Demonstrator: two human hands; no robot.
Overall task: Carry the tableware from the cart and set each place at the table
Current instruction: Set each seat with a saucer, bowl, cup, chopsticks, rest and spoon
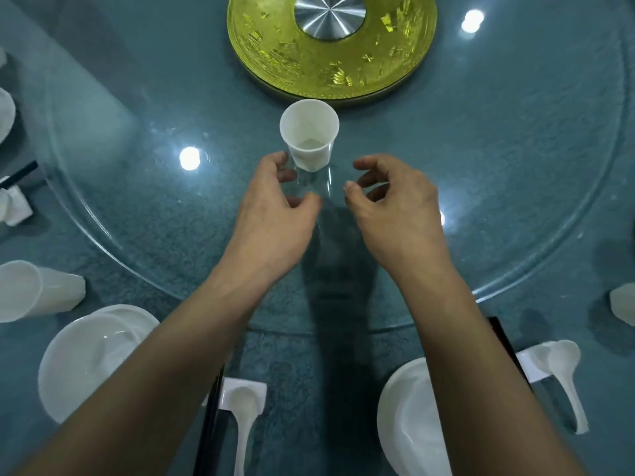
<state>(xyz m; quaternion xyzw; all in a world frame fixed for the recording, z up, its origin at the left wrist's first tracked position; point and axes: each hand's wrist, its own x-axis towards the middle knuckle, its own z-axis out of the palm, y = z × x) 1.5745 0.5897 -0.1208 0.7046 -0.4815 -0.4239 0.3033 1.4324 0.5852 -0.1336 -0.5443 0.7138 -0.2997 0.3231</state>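
Here, two hands hover at a white cup [309,132] on the glass turntable [481,166].
The cup stands upright just short of the gold ring [275,46]. The left hand [271,214] and right hand [395,207] are loosely curled and hold nothing; left fingertips sit just beside the cup's base. Bare glass spreads wide on both sides. The turntable's rim curves under the forearms, with plates [86,359] nearer the table edge.
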